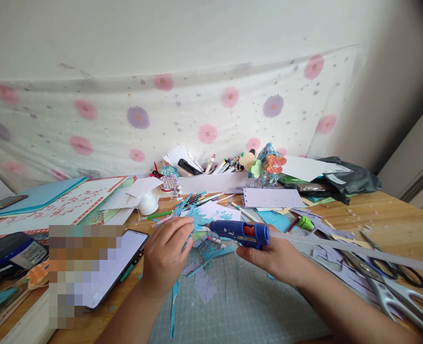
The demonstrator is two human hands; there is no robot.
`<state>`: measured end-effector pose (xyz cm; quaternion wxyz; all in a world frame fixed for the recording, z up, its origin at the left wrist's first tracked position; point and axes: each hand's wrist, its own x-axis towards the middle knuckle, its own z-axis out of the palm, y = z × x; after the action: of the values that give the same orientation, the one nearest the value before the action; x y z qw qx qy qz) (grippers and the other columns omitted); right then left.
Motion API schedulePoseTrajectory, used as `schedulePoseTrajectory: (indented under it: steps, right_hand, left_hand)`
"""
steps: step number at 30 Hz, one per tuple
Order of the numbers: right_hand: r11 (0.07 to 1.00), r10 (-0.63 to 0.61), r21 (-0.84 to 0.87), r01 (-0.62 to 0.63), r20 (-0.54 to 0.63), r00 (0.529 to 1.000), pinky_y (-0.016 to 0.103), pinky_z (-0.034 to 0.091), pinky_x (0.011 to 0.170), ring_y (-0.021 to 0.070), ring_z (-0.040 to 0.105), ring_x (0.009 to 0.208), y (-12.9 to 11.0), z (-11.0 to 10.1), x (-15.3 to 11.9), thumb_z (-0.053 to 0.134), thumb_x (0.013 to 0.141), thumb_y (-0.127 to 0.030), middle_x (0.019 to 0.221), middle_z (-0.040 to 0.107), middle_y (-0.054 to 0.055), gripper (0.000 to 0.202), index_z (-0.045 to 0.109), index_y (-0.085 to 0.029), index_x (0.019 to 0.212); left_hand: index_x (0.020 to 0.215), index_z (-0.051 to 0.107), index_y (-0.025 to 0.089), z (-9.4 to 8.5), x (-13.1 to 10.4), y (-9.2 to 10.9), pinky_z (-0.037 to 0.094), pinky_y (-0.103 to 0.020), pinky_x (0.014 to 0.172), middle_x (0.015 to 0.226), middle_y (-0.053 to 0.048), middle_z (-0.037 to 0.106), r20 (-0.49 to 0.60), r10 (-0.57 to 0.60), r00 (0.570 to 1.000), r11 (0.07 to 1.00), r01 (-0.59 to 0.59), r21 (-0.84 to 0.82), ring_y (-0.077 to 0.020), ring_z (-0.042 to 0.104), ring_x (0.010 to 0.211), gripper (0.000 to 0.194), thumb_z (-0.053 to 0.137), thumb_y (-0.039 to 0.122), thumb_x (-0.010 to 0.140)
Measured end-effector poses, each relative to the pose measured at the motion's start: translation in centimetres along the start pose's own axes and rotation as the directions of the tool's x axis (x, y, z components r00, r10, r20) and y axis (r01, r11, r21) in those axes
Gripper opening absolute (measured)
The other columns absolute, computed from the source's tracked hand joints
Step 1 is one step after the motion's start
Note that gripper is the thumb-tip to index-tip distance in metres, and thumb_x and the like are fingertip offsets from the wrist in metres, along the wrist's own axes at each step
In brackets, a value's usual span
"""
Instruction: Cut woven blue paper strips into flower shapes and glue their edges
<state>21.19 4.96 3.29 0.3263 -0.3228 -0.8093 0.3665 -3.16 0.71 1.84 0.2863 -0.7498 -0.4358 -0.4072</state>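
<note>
My right hand is wrapped round the handle of a blue hot glue gun, its nozzle aimed left. A long translucent glue stick trails from the gun's back end over my right forearm. Just left of the nozzle, my left hand is closed in a pinch on a small light-blue paper piece, partly hidden by the fingers. Both hands are above a grey cutting mat. Blue paper strips and a lilac paper scrap lie on the mat below.
On the right lie scissors, lilac paper offcuts and a black plastic bag. A tablet-like screen and a dark round tub are on the left. Behind stand pens, a white thread spool and paper-flower decorations.
</note>
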Motion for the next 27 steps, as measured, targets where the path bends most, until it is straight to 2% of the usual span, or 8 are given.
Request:
schedulePoseTrajectory:
  steps: [7, 11, 14, 16, 19, 21, 23, 27]
  right_hand:
    - [0.952, 0.160, 0.223, -0.211, 0.227, 0.961, 0.022, 0.039, 0.050, 0.0112, 0.045, 0.055, -0.4, -2.1, 0.1, 0.060, 0.072, -0.030, 0.062, 0.049, -0.002, 0.014, 0.056, -0.017, 0.067]
    - [0.867, 0.225, 0.427, -0.256, 0.122, 0.967, 0.023, 0.040, 0.048, 0.0106, 0.047, 0.053, 0.2, -2.2, 0.2, 0.068, 0.070, -0.039, 0.065, 0.052, 0.000, 0.025, 0.060, -0.015, 0.075]
    - [0.822, 0.266, 0.542, -0.173, -0.097, 0.959, 0.026, 0.043, 0.053, 0.0138, 0.054, 0.060, 0.9, -0.8, 0.5, 0.070, 0.072, -0.046, 0.072, 0.058, 0.002, 0.036, 0.063, -0.018, 0.093]
    - [0.815, 0.288, 0.565, -0.129, -0.201, 0.936, 0.031, 0.046, 0.063, 0.0176, 0.057, 0.069, 1.2, 0.4, 0.8, 0.074, 0.069, -0.046, 0.080, 0.061, 0.004, 0.040, 0.063, -0.020, 0.097]
    - [0.827, 0.269, 0.550, -0.117, -0.204, 0.941, 0.032, 0.046, 0.065, 0.0195, 0.056, 0.072, 1.4, 1.8, 1.2, 0.081, 0.060, -0.039, 0.078, 0.059, 0.003, 0.042, 0.063, -0.022, 0.094]
    - [0.834, 0.257, 0.540, -0.112, -0.201, 0.945, 0.030, 0.045, 0.062, 0.0184, 0.054, 0.070, 1.1, 2.3, 1.4, 0.082, 0.056, -0.033, 0.076, 0.057, 0.001, 0.042, 0.060, -0.022, 0.090]
    - [0.840, 0.252, 0.533, -0.104, -0.212, 0.944, 0.028, 0.043, 0.061, 0.0166, 0.052, 0.068, 0.8, 2.5, 1.5, 0.082, 0.053, -0.028, 0.074, 0.055, -0.001, 0.040, 0.058, -0.022, 0.084]
    - [0.826, 0.286, 0.545, -0.142, -0.190, 0.939, 0.027, 0.042, 0.058, 0.0139, 0.049, 0.063, 0.4, 2.5, 1.4, 0.079, 0.053, -0.023, 0.069, 0.054, -0.003, 0.033, 0.056, -0.020, 0.078]
  left_hand:
    - [0.092, 0.064, 0.020, 0.1, 0.0, -0.2, 0.052, -0.035, 0.086, 0.094, -0.005, 0.072, -0.066, -0.093, 0.993, 0.995, 0.090, -0.045, -0.0187, 0.067, 0.088, 0.022, 0.062, 0.003, 0.077]
    - [0.086, 0.066, 0.022, 0.4, 0.1, 0.5, 0.053, -0.032, 0.083, 0.089, -0.003, 0.073, -0.077, -0.314, 0.946, 0.936, 0.295, -0.191, -0.0180, 0.068, 0.085, 0.015, 0.062, 0.010, 0.079]
    - [0.081, 0.067, 0.022, 0.6, 0.2, 1.8, 0.053, -0.029, 0.077, 0.084, -0.001, 0.073, 0.047, -0.519, 0.854, 0.797, 0.503, -0.335, -0.0182, 0.068, 0.081, 0.006, 0.063, 0.017, 0.079]
    - [0.078, 0.068, 0.021, 0.8, 0.2, 2.8, 0.053, -0.027, 0.069, 0.078, -0.001, 0.072, 0.175, -0.643, 0.746, 0.636, 0.647, -0.420, -0.0177, 0.067, 0.074, 0.004, 0.064, 0.023, 0.078]
    - [0.074, 0.066, 0.018, 1.0, 0.3, 4.3, 0.048, -0.024, 0.054, 0.068, 0.000, 0.068, 0.388, -0.719, 0.577, 0.356, 0.785, -0.507, -0.0148, 0.060, 0.059, 0.012, 0.067, 0.031, 0.075]
    - [0.072, 0.064, 0.018, 1.1, 0.4, 5.0, 0.044, -0.022, 0.049, 0.065, 0.001, 0.065, 0.479, -0.717, 0.506, 0.218, 0.816, -0.535, -0.0122, 0.055, 0.053, 0.016, 0.068, 0.033, 0.074]
    - [0.070, 0.063, 0.018, 1.1, 0.4, 5.5, 0.042, -0.021, 0.048, 0.064, 0.002, 0.063, 0.526, -0.708, 0.472, 0.150, 0.827, -0.541, -0.0105, 0.051, 0.052, 0.017, 0.069, 0.033, 0.073]
    - [0.068, 0.061, 0.018, 1.2, 0.4, 5.7, 0.041, -0.020, 0.048, 0.061, 0.004, 0.060, 0.563, -0.685, 0.462, 0.111, 0.831, -0.546, -0.0090, 0.048, 0.051, 0.016, 0.068, 0.031, 0.073]
